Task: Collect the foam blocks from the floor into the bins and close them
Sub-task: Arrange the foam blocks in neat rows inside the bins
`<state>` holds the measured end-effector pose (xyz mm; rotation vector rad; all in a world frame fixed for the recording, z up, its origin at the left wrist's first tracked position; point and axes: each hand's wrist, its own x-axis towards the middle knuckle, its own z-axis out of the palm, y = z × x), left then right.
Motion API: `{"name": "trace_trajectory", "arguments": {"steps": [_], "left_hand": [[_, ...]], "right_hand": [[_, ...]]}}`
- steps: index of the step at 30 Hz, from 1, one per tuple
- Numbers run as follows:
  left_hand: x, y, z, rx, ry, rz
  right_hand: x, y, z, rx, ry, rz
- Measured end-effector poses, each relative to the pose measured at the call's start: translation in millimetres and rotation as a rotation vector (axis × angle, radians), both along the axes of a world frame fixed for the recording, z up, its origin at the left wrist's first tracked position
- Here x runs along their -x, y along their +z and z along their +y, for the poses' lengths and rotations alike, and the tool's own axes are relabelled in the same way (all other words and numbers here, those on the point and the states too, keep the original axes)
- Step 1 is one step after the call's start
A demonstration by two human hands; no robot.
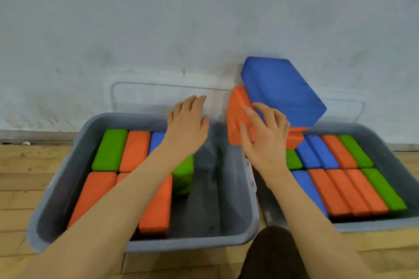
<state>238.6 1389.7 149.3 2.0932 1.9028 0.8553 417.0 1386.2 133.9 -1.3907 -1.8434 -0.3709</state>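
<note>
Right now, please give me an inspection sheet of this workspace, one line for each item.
Surface: wooden floor, a bin on each side.
Job's things: left bin partly filled, its right side bare; right bin nearly full; an orange block and a blue block are raised between the bins.
Clutter: nothing seen.
Grippers: left hand open, above the left bin; right hand spread against the orange block, grip unclear.
Cables: nothing seen.
Surroundings: pale wall; clear lids lean on it; dark knee at the bottom.
</note>
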Motion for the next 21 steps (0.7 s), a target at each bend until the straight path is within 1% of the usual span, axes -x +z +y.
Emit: {"name": "trace_trajectory", "arguments": {"steps": [2,5,7,9,11,13,16,19,21], "left_hand": [[-30.6,11.2,6.5,0.011,-0.107,0.02],[-74.3,16.2,18.1,0.056,-0.234,0.09],[-99.3,15.2,28.7,0.066,-0.25,0.132],[-118.5,10.4,38.2,0.065,-0.237,0.19],[-130.4,4.8,46.2,0.04,-0.229,0.228],[-136.0,-1.2,55.7,-0.011,-0.248,0.235],[-137.5,-4.7,66.2,-0.066,-0.301,0.2],[-136.7,-3.8,61.8,-0.096,-0.317,0.176],[-131.7,-0.9,54.2,-0.163,-0.335,0.142]], "right_hand": [[-32.8,11.2,9.6,0.013,-0.111,-0.003],[-77.0,12.3,25.2,0.196,-0.215,0.027],[-100.9,6.7,32.6,0.283,-0.264,-0.006],[-117.3,1.5,37.1,0.328,-0.309,-0.097],[-127.4,-1.4,43.2,0.368,-0.278,-0.136],[-133.7,-3.2,50.6,0.37,-0.181,-0.113],[-137.9,-6.1,56.4,0.317,-0.068,-0.05],[-134.3,-9.5,53.2,0.272,-0.085,-0.037],[-128.8,-8.7,48.4,0.218,-0.121,-0.03]]}}
